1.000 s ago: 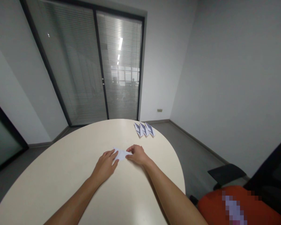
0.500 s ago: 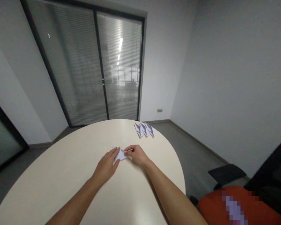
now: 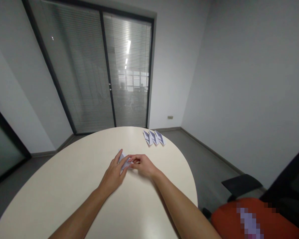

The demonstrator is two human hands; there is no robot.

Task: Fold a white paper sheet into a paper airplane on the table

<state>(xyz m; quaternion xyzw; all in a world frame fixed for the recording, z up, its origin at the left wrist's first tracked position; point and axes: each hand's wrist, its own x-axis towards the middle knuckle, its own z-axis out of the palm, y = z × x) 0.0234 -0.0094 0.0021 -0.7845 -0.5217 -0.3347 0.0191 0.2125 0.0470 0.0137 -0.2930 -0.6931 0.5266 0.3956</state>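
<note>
A small folded sheet of white paper [image 3: 124, 161] lies near the middle of the far half of the round cream worktop [image 3: 64, 186], partly lifted off the surface at its far corner. The left hand [image 3: 113, 176] rests flat on the worktop just nearer than the paper, its fingers stretched forward with the fingertips on the paper's left part. The right hand [image 3: 144, 165] comes in from the paper's right side, fingers curled, thumb and forefinger pinching the paper's right edge; the two hands almost meet over it. Beyond the paper and to its right, near the worktop's far edge, three folded paper pieces [image 3: 153, 137] with blue-grey markings lie side by side in a short row, well apart from the hands. Behind the worktop's far edge stands a glass door with lowered blinds [image 3: 109, 73]. To the worktop's right, lower down, are a black office chair [image 3: 284, 186] and an orange cushion [image 3: 239, 215].
</note>
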